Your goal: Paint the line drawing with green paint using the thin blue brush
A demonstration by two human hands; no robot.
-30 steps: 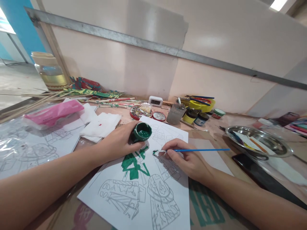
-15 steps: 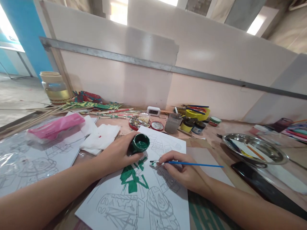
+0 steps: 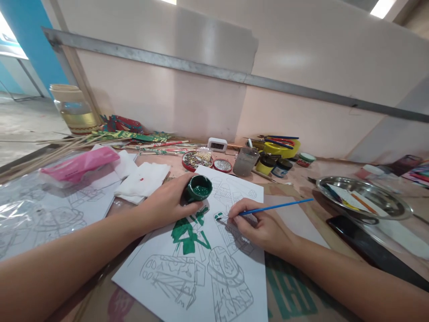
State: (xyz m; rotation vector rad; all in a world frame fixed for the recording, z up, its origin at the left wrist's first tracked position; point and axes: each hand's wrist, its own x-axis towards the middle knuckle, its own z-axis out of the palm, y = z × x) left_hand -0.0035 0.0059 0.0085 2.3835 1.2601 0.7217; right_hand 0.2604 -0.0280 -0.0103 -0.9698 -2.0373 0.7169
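Observation:
A small jar of green paint (image 3: 200, 189) is held tilted in my left hand (image 3: 170, 197), its open mouth facing me. My left hand rests by the upper left of a white drawing sheet (image 3: 134, 277) covered in pencil outlines. Wet green paint (image 3: 188, 241) fills part of one figure below the jar. Between the fingers of my right hand (image 3: 253, 223) is a thin blue paintbrush (image 3: 278, 206). Its dark tip meets the paper beside small green spots at the end of another outline.
Folded white tissues (image 3: 142, 179) and a pink packet (image 3: 82, 163) lie to the left. Behind the sheet stand a cloudy water cup (image 3: 246, 161), paint jars (image 3: 281, 167) and a small digital clock (image 3: 217, 144). A metal dish (image 3: 398, 210) and a black phone (image 3: 362, 241) are at the right.
The brush handle has swung up to a steeper slant, with its tip shifting slightly on the paper. The view has tilted downward. My left hand still holds the paint jar.

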